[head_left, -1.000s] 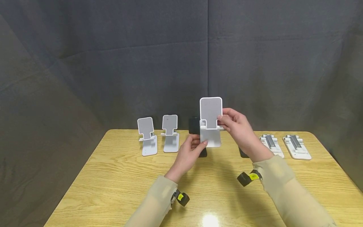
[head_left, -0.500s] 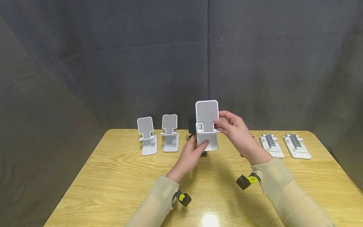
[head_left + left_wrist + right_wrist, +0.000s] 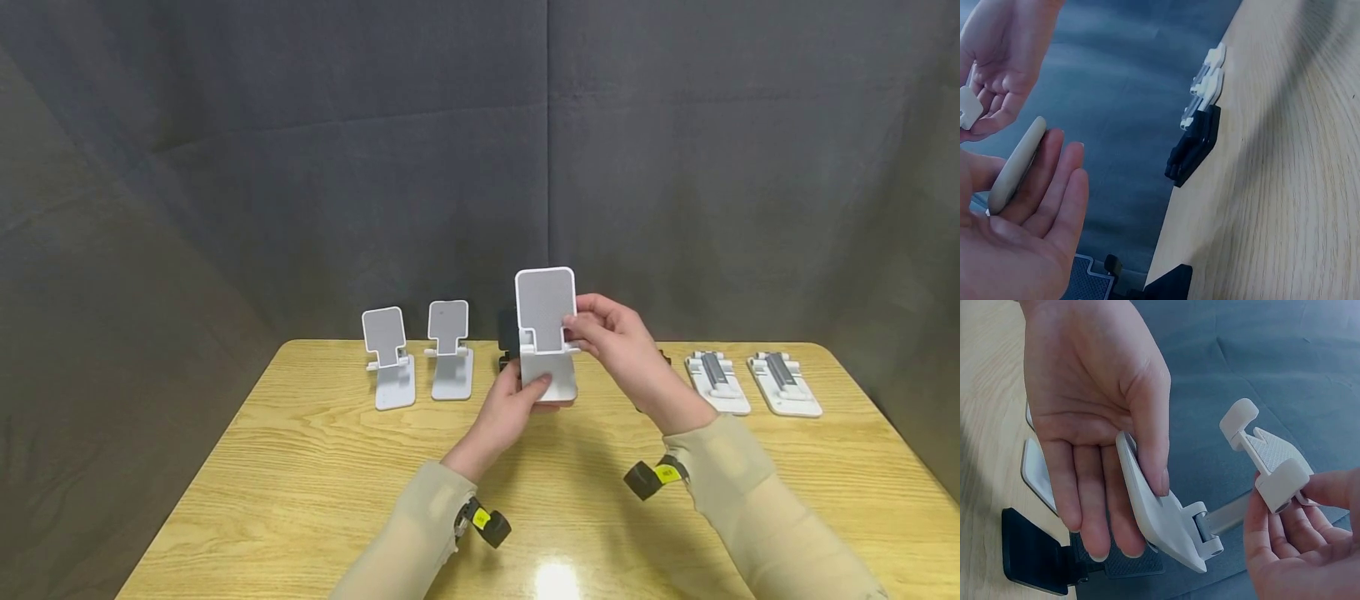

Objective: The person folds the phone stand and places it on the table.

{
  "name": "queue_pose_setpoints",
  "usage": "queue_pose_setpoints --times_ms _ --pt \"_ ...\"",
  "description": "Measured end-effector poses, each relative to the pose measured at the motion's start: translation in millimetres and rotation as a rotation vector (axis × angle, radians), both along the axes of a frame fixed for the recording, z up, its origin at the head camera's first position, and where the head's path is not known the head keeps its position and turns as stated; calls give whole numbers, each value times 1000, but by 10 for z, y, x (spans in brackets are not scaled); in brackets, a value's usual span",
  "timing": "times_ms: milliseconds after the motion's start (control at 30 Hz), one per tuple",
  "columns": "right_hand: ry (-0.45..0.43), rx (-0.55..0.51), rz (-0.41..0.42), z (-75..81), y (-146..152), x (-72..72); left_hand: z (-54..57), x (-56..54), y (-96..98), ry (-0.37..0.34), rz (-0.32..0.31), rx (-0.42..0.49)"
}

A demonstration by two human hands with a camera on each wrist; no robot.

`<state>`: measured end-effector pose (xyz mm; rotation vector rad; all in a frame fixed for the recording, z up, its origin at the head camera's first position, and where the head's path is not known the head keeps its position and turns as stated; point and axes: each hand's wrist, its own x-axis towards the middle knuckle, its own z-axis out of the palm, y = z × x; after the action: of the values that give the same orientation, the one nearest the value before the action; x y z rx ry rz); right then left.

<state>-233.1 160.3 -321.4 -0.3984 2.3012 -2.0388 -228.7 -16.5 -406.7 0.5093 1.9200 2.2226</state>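
Note:
A white phone stand (image 3: 547,304) with a grey pad is unfolded and held up over the table, its pad plate standing above the base. My left hand (image 3: 501,417) holds the base (image 3: 1157,515), thumb on its upper face and fingers stretched out beneath. At the plate's right edge, my right hand (image 3: 626,354) pinches the stand close to the hinge, as the right wrist view also shows. In the left wrist view the base (image 3: 1016,169) appears edge-on between thumb and fingers.
Two unfolded white stands (image 3: 452,377) stand to the left on the wooden table (image 3: 300,467). An unfolded black stand (image 3: 1035,550) is partly hidden behind my left hand. To the right lie two folded white stands (image 3: 785,387) and a folded black one (image 3: 1194,147). A dark curtain (image 3: 300,208) hangs behind.
The held stand has shifted slightly left and down with both hands. My left fingers have come further under the base and now show below its front edge.

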Motion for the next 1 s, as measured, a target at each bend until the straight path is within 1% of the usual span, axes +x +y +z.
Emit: queue_pose_setpoints --times_ms 100,233,333,400,467,533,633,700,800,1000 --pt "2 21 -11 -2 7 -7 5 8 0 -3 6 -3" --pt "16 70 -55 -18 15 -21 -6 19 6 -13 25 -30" --pt "44 120 -92 -34 25 -36 -23 28 13 -16 19 -29" --pt "61 152 -98 -42 38 -45 -31 36 17 -20 15 -25" --pt "74 184 -81 -47 57 -56 -38 41 24 -20 11 -19" --pt "72 201 -44 -51 73 -66 -45 47 29 -26 7 -16" --pt "69 204 19 -64 84 -85 -50 56 36 -38 9 -11" --pt "70 203 45 -73 83 -94 -53 63 39 -44 8 -6" --pt "81 210 57 -86 84 -107 -59 70 41 -42 8 -3" --pt "97 233 50 -107 94 -145 -64 79 48 -34 11 -19"
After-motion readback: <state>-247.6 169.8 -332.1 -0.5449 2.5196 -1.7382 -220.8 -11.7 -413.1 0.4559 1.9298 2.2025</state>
